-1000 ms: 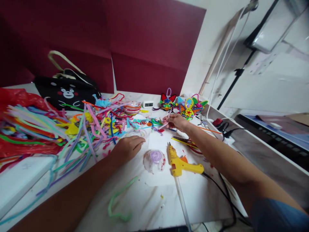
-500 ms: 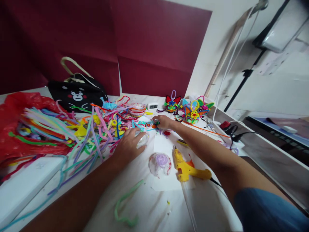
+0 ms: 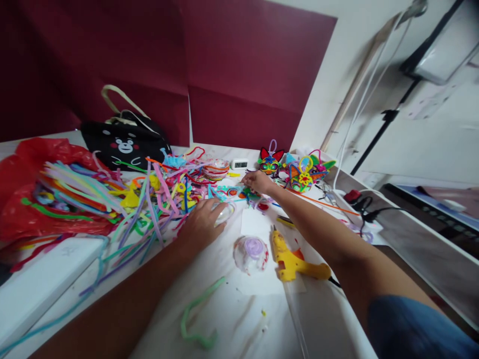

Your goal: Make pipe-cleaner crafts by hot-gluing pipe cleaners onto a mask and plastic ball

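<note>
My left hand [image 3: 204,222] curves its thumb and fingers round the near side of a clear round plastic piece [image 3: 226,213] on the table. Farther back, my right hand [image 3: 259,182] has its fingertips pinched together above small colourful pieces; anything between them is too small to make out. Just left of it lies a light-blue decorated piece [image 3: 223,192] with an orange spot. Nearer me sits a clear dome [image 3: 243,259] with red smears, topped by a lilac pipe-cleaner coil [image 3: 254,247]. A yellow glue gun [image 3: 290,259] lies on its side to the right.
Pipe cleaners [image 3: 160,199] spread across the left, spilling from a red plastic bag [image 3: 22,199]. Behind are a black bag [image 3: 127,144], a small digital clock [image 3: 239,164] and finished pipe-cleaner ornaments [image 3: 301,178]. A green pipe cleaner [image 3: 187,319] lies in front; a white box [image 3: 48,279] stands left.
My right hand has lifted slightly off the small pieces and its fingers have drawn together. The left hand stays at the clear round piece. The whole view has shifted a little.
</note>
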### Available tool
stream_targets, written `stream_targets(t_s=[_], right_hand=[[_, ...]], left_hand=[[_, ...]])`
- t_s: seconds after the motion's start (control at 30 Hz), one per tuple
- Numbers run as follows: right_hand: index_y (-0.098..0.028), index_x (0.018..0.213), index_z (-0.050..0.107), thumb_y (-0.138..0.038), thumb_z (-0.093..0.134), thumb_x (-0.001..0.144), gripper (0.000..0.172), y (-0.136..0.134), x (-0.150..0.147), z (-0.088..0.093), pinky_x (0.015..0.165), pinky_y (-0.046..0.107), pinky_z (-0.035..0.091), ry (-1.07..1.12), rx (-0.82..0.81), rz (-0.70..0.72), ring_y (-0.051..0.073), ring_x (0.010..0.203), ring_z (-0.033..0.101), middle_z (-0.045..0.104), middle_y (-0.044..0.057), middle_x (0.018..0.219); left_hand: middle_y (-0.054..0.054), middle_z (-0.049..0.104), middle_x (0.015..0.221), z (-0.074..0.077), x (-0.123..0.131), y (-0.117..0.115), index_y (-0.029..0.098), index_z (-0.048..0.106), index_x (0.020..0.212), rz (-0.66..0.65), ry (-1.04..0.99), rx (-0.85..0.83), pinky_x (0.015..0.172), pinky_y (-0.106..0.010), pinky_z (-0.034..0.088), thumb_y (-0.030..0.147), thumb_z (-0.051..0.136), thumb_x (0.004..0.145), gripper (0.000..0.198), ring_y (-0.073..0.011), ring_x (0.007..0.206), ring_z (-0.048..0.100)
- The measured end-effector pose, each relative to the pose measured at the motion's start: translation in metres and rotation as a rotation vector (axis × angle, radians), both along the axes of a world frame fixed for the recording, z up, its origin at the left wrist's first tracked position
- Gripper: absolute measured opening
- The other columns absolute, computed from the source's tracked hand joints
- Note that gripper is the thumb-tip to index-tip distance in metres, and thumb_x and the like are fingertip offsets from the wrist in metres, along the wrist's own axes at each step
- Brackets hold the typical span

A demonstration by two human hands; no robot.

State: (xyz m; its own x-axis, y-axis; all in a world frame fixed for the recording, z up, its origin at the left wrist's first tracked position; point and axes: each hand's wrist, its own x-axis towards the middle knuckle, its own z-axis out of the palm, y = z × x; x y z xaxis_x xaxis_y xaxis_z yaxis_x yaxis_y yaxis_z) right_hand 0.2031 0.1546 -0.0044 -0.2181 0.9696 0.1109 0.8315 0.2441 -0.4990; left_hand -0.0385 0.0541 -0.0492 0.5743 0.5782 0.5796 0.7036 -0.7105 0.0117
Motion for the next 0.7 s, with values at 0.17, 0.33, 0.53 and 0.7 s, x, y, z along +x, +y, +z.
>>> stream_targets(t_s=[0.17, 0.33, 0.53, 0.7], right_hand=[[-0.014, 0.111, 0.06, -0.032, 0.057, 0.093, 0.026, -0.006, 0.008, 0.006, 0.075, 0.035, 0.056, 0.282, -0.058, -0.045, 0.017, 0.088, 0.065, 0.064, 0.006, 0.106], [-0.013, 0.102, 0.062, -0.032, 0.057, 0.093, 0.021, -0.027, 0.011, 0.014, 0.063, 0.027, 0.055, 0.543, -0.12, -0.03, 0.012, 0.073, 0.065, 0.067, 0.003, 0.093], [-0.014, 0.092, 0.057, -0.02, 0.047, 0.091, 0.011, -0.057, 0.012, 0.015, 0.043, 0.017, 0.041, 0.739, -0.207, 0.013, 0.011, 0.059, 0.066, 0.074, 0.007, 0.084], [-0.02, 0.094, 0.044, -0.015, 0.047, 0.084, 0.012, -0.078, 0.006, 0.015, 0.04, 0.017, 0.035, 0.768, -0.245, 0.095, 0.012, 0.053, 0.064, 0.074, 0.003, 0.078]], left_hand=[[-0.016, 0.06, 0.118, -0.001, 0.0, 0.001, 0.015, 0.061, 0.12, -0.003, -0.016, -0.006, 0.099, -0.047, 0.046, 0.023, 0.058, 0.081, 0.04, -0.0303, 0.109, 0.056], [-0.015, 0.06, 0.119, 0.0, 0.0, 0.001, 0.017, 0.062, 0.118, 0.008, -0.041, -0.006, 0.099, -0.048, 0.045, 0.028, 0.058, 0.084, 0.036, -0.0303, 0.111, 0.055], [-0.014, 0.063, 0.115, 0.006, 0.003, -0.003, 0.016, 0.065, 0.111, 0.002, -0.107, -0.004, 0.097, -0.046, 0.046, 0.029, 0.056, 0.086, 0.029, -0.0285, 0.106, 0.058], [-0.013, 0.066, 0.11, 0.014, 0.008, -0.008, 0.013, 0.063, 0.114, -0.017, -0.225, 0.032, 0.097, -0.042, 0.047, 0.029, 0.051, 0.091, 0.031, -0.0263, 0.104, 0.06]])
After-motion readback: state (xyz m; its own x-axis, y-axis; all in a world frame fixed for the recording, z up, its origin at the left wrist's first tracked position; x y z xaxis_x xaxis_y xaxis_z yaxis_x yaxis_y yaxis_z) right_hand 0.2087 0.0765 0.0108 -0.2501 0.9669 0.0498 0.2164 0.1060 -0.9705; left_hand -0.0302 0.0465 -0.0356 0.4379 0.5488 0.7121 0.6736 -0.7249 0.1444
